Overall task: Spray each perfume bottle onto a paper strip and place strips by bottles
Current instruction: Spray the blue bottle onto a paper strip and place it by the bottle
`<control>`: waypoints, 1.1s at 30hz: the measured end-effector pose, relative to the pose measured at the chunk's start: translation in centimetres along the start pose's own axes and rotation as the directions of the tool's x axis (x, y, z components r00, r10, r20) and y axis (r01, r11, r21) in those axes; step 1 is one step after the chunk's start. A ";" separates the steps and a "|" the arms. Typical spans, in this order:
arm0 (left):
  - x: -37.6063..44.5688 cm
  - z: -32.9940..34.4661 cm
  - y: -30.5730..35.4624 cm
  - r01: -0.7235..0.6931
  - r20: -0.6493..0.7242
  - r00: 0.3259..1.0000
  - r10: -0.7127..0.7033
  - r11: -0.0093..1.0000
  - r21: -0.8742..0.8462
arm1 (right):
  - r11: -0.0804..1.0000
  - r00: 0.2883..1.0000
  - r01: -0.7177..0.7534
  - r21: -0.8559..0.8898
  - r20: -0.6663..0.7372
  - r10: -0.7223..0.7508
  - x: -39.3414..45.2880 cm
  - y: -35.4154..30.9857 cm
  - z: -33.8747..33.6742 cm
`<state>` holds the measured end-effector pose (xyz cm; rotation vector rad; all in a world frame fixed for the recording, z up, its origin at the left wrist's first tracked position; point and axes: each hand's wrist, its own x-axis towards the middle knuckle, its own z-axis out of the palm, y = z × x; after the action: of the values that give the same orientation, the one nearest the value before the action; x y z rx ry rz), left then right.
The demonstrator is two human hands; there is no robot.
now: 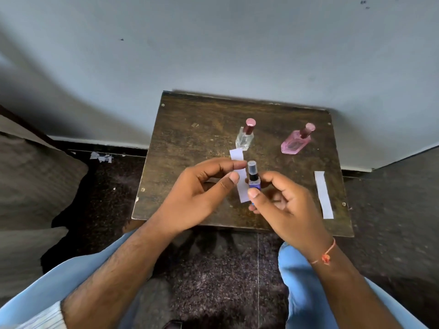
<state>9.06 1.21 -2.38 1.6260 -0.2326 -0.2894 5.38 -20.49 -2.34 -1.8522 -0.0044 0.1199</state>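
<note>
Light blue trousers (306,281), orange wrist thread (326,256), striped sleeve (45,317).

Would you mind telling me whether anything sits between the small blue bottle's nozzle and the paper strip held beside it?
Nothing visible does: the blue bottle in the right hand sits right beside the paper strip pinched by the left hand.

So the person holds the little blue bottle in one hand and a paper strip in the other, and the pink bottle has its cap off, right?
Not quite: in the head view the pink bottle has its cap on. The right hand does hold the little blue bottle, and the left hand pinches a paper strip.
</note>
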 end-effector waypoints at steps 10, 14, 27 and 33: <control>1.4 1.5 -0.5 -0.062 0.026 0.998 0.063 0.997 -0.045 | 0.991 0.990 0.094 -0.099 0.118 -0.082 1.1 1.5 -0.8; 1.1 2.3 -0.8 -0.017 -0.022 1.000 0.014 0.991 -0.130 | 0.984 0.991 0.090 -0.155 0.110 -0.074 1.0 1.8 -1.1; 0.5 -0.3 -1.1 -0.033 -0.364 0.929 -0.058 0.970 -0.239 | 0.917 0.980 0.197 -0.347 0.101 -0.173 1.6 2.4 0.6; 0.3 -0.1 -1.1 0.099 -0.251 0.953 -0.173 0.955 -0.281 | 0.957 0.974 -0.172 0.232 0.185 0.130 1.7 1.2 1.1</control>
<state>9.35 1.29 -3.53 1.3973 0.1278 -0.1896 6.92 -19.64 -3.93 -1.5874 0.0343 0.3687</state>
